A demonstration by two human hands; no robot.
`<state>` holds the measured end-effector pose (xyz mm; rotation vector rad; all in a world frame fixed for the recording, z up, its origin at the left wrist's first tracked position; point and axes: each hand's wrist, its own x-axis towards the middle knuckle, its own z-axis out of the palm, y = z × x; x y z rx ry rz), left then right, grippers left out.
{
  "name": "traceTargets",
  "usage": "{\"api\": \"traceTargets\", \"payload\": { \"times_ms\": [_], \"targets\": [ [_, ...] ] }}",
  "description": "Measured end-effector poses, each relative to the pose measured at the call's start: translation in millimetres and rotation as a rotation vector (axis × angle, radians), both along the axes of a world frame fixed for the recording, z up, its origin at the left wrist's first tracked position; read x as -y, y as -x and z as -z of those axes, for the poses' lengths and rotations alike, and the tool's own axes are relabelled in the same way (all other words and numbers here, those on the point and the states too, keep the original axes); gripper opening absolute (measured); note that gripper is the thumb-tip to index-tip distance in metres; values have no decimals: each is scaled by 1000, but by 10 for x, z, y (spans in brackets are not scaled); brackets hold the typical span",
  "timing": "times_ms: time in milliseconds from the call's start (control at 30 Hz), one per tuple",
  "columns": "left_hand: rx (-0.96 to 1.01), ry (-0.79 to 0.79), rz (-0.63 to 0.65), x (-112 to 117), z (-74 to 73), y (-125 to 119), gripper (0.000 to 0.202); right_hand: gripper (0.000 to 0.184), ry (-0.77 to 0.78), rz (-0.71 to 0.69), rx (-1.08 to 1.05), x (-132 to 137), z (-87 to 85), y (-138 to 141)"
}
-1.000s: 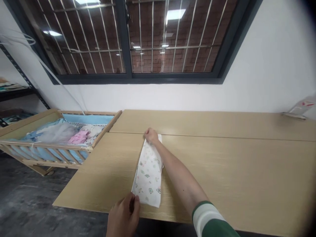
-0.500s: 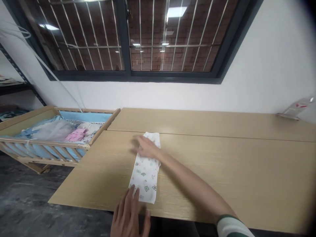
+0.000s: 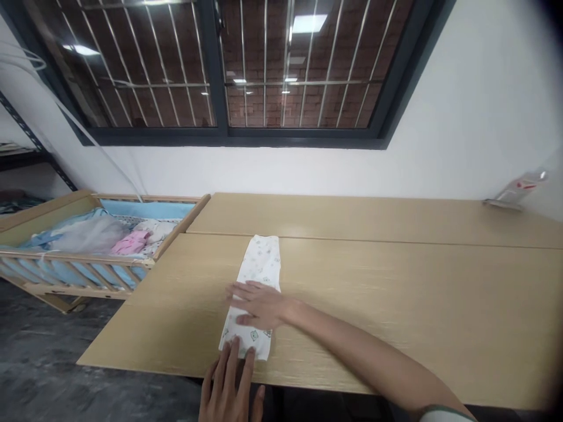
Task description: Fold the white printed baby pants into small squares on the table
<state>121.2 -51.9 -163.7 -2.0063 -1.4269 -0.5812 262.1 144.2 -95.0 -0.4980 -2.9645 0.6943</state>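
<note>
A wooden worktop, a crib and a barred window

The long light wooden table point(image 3: 396, 281) is made of two boards that meet at one seam, and it stands against a white wall point(image 3: 461, 117). At its left end is a wooden baby crib point(image 3: 65, 258) with blue lining, holding pink and white clothes point(image 3: 132, 237). Above is a dark-framed window point(image 3: 220, 70) with metal bars. A small clear plastic stand point(image 3: 512, 193) sits at the far right.

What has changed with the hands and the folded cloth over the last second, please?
The right hand let go of the cloth's far end and slid toward the near end, now lying flat on the printed cloth. The left hand opened flat at its near edge. The table stayed unchanged.
</note>
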Motion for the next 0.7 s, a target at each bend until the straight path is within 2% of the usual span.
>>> {"api": "traceTargets", "payload": {
  "times_ms": [233, 400, 533, 700],
  "targets": [
    [-32, -17, -16, -27, 120, 17, 51, 69, -55, 276, 31, -973, 117, -103],
    [-44, -21, -13, -28, 127, 41, 50, 67, -92, 425, -1, -1501, 190, -214],
    [-34, -24, 4, -39, 64, 25, 46, 63, -101, 449, -11, -1686, 202, -252],
    [25, 25, 32, -34, -48, -65, 42, 63, -169, 463, -51, -1639, 190, -250]
  ]
}}
